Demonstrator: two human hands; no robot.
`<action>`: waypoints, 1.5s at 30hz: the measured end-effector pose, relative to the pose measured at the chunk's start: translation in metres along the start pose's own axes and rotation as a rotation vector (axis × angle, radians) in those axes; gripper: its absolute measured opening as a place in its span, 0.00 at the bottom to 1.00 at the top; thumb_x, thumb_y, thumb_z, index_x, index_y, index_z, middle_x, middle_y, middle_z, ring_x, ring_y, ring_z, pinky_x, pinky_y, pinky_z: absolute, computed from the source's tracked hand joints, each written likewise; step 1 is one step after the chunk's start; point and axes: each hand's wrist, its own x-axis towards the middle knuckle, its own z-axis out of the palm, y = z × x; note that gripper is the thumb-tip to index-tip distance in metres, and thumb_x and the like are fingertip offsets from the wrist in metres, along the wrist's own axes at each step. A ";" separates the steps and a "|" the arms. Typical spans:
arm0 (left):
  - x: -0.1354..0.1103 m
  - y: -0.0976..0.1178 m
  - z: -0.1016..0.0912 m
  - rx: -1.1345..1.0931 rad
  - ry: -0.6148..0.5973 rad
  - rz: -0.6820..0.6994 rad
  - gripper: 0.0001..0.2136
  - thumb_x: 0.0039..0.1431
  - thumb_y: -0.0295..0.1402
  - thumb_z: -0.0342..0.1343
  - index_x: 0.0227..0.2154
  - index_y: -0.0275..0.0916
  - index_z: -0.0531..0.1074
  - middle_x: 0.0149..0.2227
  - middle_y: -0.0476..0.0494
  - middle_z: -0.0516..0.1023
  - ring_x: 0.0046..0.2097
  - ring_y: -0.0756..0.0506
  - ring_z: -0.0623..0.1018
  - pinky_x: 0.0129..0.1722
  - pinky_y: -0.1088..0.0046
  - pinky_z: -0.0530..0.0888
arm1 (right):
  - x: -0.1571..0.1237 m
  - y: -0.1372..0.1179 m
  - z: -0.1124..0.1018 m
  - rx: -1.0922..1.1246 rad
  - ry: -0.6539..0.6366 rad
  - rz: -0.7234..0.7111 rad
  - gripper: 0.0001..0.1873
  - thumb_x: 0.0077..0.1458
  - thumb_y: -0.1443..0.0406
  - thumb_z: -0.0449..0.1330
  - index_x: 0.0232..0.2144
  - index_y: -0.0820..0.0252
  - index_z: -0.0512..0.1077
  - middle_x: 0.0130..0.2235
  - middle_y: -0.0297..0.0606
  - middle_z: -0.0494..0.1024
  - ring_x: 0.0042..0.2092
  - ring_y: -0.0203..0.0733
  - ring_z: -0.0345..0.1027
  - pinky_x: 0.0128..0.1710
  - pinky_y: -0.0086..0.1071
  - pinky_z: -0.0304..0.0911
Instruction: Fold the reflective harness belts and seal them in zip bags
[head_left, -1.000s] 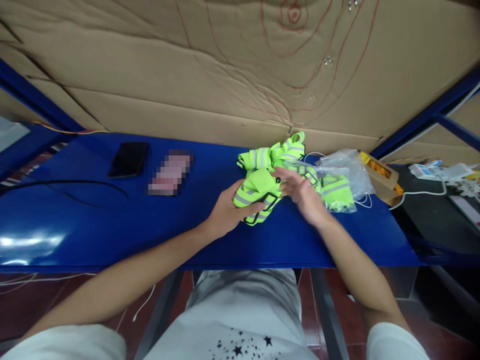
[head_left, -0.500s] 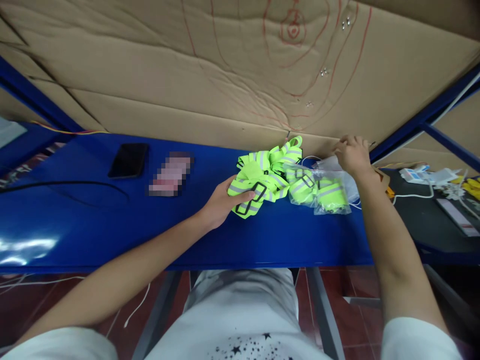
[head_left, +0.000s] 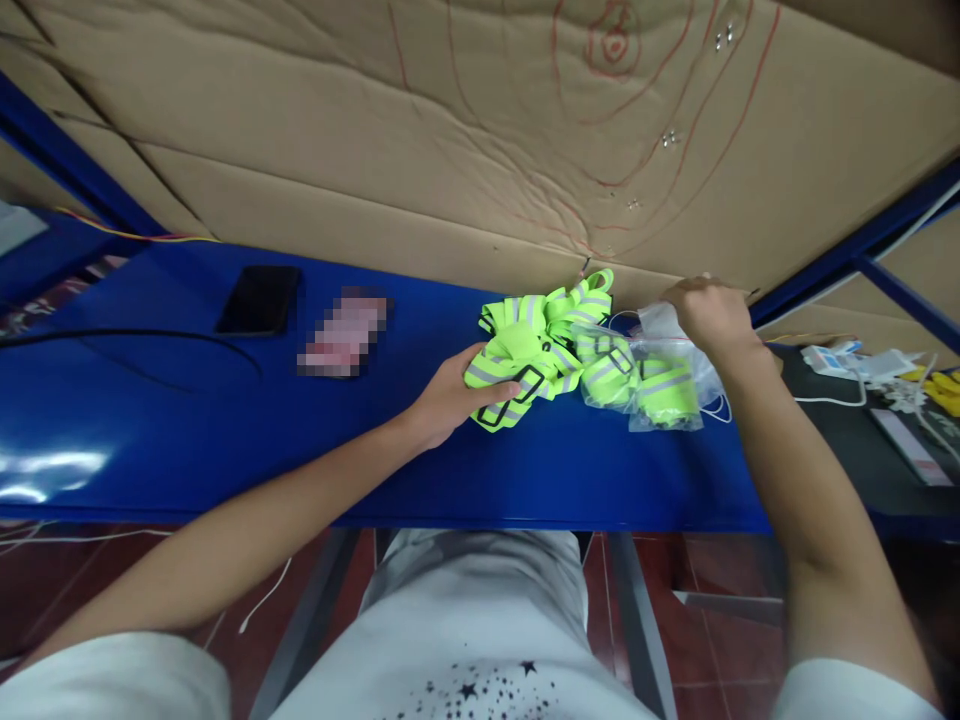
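Observation:
My left hand grips a folded neon-yellow reflective strap bundle with black buckles, resting on the blue table. More loose neon straps lie piled just behind it. To the right, two bagged strap bundles sit in clear plastic. My right hand is closed on a clear plastic bag at the back of the table, near the cardboard wall.
A black phone and a blurred pinkish item lie at the table's back left. A black cable crosses the left side. Cardboard sheets stand behind. White devices and cables sit on a dark surface at right.
My right hand left the strap bundle, reached to the back right and closed on a clear plastic bag. My left hand keeps its hold on the bundle.

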 end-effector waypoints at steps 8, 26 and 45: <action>0.003 0.024 -0.013 -0.098 0.051 0.153 0.30 0.40 0.37 0.80 0.48 0.40 0.78 0.47 0.41 0.84 0.46 0.40 0.83 0.47 0.66 0.80 | -0.054 -0.135 0.056 0.187 -0.203 -0.460 0.17 0.63 0.72 0.57 0.48 0.51 0.80 0.57 0.40 0.81 0.62 0.50 0.73 0.67 0.50 0.66; 0.000 0.010 -0.014 0.590 -0.504 0.275 0.39 0.50 0.40 0.73 0.67 0.45 0.69 0.65 0.40 0.74 0.67 0.37 0.74 0.67 0.62 0.68 | -0.069 -0.177 0.118 1.290 -0.205 0.428 0.22 0.38 0.59 0.78 0.35 0.54 0.74 0.34 0.31 0.81 0.35 0.40 0.77 0.34 0.32 0.72; -0.004 0.001 -0.003 0.227 -0.174 -0.015 0.39 0.41 0.37 0.78 0.59 0.42 0.74 0.58 0.42 0.80 0.60 0.37 0.78 0.61 0.61 0.73 | -0.081 -0.189 0.094 0.574 0.175 -0.107 0.06 0.69 0.61 0.58 0.40 0.51 0.75 0.40 0.36 0.82 0.40 0.43 0.75 0.43 0.38 0.72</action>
